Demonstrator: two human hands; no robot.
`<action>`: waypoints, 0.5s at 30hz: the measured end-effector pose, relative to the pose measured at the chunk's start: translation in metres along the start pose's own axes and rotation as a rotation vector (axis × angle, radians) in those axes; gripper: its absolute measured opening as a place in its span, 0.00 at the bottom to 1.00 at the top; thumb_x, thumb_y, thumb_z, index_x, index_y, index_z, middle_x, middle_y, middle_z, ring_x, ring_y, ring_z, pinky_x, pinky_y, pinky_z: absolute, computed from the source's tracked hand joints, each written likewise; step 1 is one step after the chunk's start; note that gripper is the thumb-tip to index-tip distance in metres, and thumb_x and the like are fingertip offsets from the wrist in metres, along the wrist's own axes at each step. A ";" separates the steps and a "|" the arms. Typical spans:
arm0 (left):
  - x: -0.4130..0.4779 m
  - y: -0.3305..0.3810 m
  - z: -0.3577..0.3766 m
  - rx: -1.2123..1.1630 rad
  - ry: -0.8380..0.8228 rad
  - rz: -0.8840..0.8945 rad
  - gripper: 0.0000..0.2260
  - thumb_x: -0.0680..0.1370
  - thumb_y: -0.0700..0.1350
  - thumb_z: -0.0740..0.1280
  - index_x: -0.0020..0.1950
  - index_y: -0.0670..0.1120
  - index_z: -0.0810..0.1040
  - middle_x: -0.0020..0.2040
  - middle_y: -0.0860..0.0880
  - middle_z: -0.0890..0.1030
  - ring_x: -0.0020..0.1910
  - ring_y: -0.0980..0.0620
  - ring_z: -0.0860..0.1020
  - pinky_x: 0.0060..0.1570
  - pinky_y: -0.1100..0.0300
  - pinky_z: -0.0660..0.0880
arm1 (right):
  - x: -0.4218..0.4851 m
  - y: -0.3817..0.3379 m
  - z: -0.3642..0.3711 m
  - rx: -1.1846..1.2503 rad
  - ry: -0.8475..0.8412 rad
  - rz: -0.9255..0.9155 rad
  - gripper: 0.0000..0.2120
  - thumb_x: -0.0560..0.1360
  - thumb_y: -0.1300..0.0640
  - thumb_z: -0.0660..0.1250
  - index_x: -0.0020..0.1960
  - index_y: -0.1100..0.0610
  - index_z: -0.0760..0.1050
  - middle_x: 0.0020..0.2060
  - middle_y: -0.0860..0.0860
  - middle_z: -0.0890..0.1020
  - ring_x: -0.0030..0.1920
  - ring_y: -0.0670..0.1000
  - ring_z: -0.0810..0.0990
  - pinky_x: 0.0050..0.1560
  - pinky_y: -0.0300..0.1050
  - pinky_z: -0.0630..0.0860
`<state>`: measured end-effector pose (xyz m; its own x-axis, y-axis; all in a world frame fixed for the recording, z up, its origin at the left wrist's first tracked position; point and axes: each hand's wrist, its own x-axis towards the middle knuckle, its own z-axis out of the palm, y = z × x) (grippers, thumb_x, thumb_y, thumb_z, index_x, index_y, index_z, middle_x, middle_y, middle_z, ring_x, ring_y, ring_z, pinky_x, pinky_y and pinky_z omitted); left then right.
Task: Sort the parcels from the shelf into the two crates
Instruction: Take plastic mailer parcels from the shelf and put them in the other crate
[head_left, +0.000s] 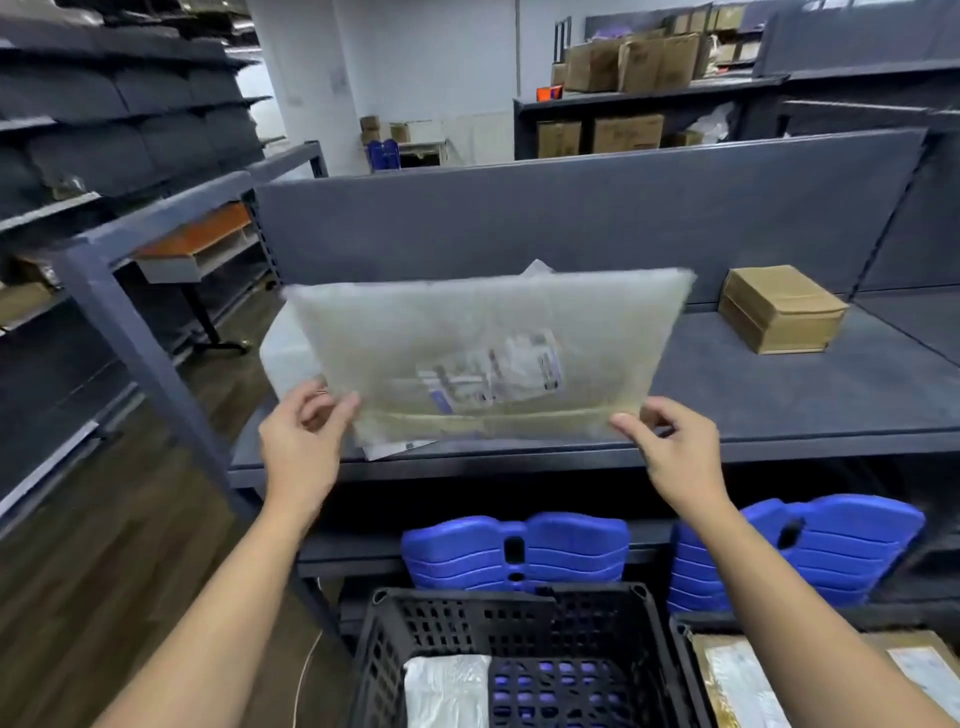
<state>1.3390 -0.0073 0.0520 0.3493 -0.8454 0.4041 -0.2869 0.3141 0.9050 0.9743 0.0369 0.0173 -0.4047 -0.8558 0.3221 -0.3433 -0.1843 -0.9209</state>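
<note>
Slate greys and cardboard browns, with a few strong blues.

The flat parcel (483, 353) is cloudy, see-through grey-white, with a white label (524, 371) printed in blue and black and a pale tan strip along its lower edge. The shelf (727, 395) is dull slate grey, and the small box (782, 309) is plain cardboard brown. The ribbed plastic pieces (514, 551) are bright blue. The near crate (467, 618) is black with a grid of holes and holds a white bag (447, 691). The other crate (681, 660) is black too, with tan and gold packets (737, 680). The floor (104, 571) is dark brown with wood-grain planks. The desk (202, 239) is orange over white.
</note>
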 end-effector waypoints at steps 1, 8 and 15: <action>0.001 0.003 0.004 -0.112 0.008 -0.074 0.13 0.78 0.39 0.75 0.61 0.43 0.80 0.36 0.59 0.81 0.41 0.60 0.79 0.51 0.70 0.75 | 0.001 0.000 0.002 0.033 -0.037 0.037 0.10 0.74 0.59 0.78 0.38 0.53 0.80 0.29 0.43 0.76 0.31 0.41 0.71 0.37 0.33 0.68; 0.003 0.006 0.020 -0.846 -0.202 -0.489 0.18 0.83 0.40 0.66 0.72 0.39 0.76 0.70 0.41 0.80 0.64 0.46 0.81 0.60 0.52 0.81 | -0.019 0.001 0.007 0.327 -0.079 0.433 0.13 0.80 0.56 0.72 0.39 0.55 0.75 0.26 0.42 0.73 0.28 0.41 0.68 0.27 0.34 0.68; -0.060 0.018 0.080 -0.740 -0.411 -0.653 0.21 0.79 0.40 0.70 0.72 0.44 0.73 0.66 0.45 0.83 0.66 0.46 0.81 0.62 0.41 0.79 | -0.064 0.002 0.039 0.450 -0.259 0.591 0.05 0.81 0.58 0.70 0.47 0.59 0.77 0.38 0.54 0.83 0.34 0.45 0.81 0.31 0.38 0.79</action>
<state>1.2415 0.0141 0.0330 -0.1273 -0.9821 -0.1385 0.5081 -0.1845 0.8413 1.0325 0.0727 -0.0136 -0.1840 -0.9481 -0.2595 0.2664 0.2061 -0.9416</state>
